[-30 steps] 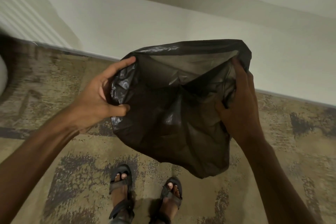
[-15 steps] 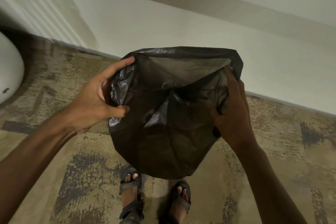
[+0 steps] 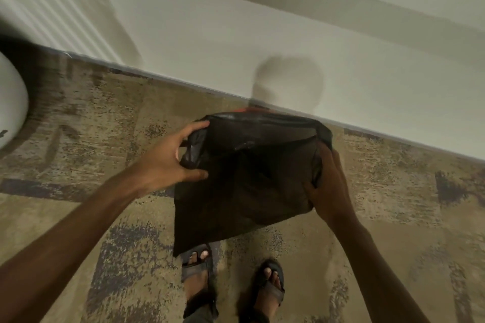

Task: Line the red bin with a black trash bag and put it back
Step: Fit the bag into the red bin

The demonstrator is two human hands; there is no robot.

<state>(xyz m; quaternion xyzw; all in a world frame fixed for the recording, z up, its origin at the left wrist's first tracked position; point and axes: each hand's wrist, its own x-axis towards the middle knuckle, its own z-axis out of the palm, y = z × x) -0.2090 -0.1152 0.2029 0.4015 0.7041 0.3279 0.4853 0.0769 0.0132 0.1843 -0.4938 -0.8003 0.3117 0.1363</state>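
I hold a black trash bag spread open between both hands, its mouth facing up and its body hanging toward my feet. My left hand grips the bag's left rim, thumb on the near side and fingers over the top. My right hand clutches the right rim. Just behind the bag's far edge a thin strip of the red bin shows by the wall; the rest of it is hidden behind the bag.
A white wall with a baseboard runs diagonally behind the bin. A white rounded object sits at the left edge. My sandalled feet stand on mottled brown carpet below the bag.
The bag and both hands have moved down and away from me toward the wall. The view has tilted down, and a red strip now shows behind the bag.
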